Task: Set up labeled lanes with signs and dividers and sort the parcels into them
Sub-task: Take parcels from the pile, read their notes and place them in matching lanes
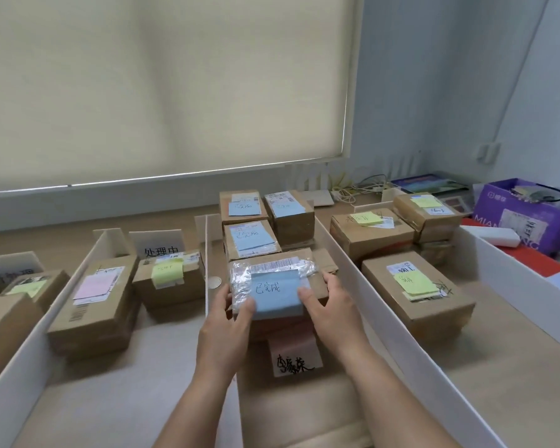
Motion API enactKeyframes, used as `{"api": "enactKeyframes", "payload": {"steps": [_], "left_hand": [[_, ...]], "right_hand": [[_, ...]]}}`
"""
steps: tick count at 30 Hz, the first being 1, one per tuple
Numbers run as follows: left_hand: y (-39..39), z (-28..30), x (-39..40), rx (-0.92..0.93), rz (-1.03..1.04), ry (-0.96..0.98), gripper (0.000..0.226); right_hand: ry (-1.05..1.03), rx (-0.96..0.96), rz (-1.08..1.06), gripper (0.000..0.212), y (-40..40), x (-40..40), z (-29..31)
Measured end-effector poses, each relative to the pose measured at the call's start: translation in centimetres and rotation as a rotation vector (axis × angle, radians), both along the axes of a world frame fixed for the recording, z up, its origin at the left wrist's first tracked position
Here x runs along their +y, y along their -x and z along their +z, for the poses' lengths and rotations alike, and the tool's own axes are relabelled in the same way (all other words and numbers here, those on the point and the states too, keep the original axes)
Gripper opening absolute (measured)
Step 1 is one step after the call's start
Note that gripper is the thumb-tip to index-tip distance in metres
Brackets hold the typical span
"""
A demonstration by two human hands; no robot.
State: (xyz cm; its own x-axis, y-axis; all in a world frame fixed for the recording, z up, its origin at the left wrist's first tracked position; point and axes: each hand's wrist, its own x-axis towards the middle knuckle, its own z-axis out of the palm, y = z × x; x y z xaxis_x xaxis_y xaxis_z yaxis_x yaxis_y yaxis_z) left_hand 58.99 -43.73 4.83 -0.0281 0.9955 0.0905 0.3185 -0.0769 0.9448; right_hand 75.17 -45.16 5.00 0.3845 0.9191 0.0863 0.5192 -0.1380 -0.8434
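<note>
Fingers (244,310) of the left hand (222,321) curl onto the near left edge of the blue note (277,294), thumb along the box's left side, while the right hand (328,305) pinches the note's right edge with its thumb and wraps its fingers around the right end of the parcel (278,286). That parcel, a small brown carton with a crinkled clear wrap across its top, sits in the middle lane between two white dividers (346,263), nearest the worktop's front edge, with three more blue-noted cartons (251,239) stacked behind it toward the back edge. It looks light and stiff, judging by its size and square corners. The plastic wrap is likely slippery and the note only lightly stuck, so a hold on the bare cardboard ends should be surer than one on the top. A pink slip (293,345) lies just in front of it. Yellow-noted boxes (414,289) fill the right lane; a sign (159,245) stands at the back of the left lane.
</note>
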Motion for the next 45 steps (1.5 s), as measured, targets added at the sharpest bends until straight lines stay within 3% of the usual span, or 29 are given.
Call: {"api": "enactKeyframes", "payload": {"steps": [3,8,15,27,32,37,45], "left_hand": [[0.1,-0.6,0.4,-0.037,-0.019,0.043,0.036],[0.1,-1.3,1.0,-0.050,-0.028,0.063,0.056],[0.2,-1.8,1.7,-0.057,-0.030,0.077,0.061],[-0.1,-0.7,0.4,-0.033,0.039,0.083,0.069],[1.0,0.1,-2.2,-0.024,0.097,0.062,0.078],[2.7,0.1,-6.6,0.063,0.192,0.036,0.076],[5.4,-0.3,-11.3,0.144,0.290,-0.038,0.059]], "right_hand": [[-0.006,0.002,0.025,0.062,-0.3,0.4,-0.3],[-0.034,-0.017,0.041,0.060,-0.4,1.1,-0.5],[-0.023,0.003,0.060,0.058,-0.5,1.2,-0.4],[0.048,0.034,0.074,0.076,-0.8,0.1,0.2],[-0.034,-0.089,0.023,0.077,-0.6,-2.1,0.4],[-0.164,-0.137,0.048,0.072,1.4,-5.2,0.0],[-0.164,-0.218,0.140,0.072,6.5,-9.8,-1.0]]}}
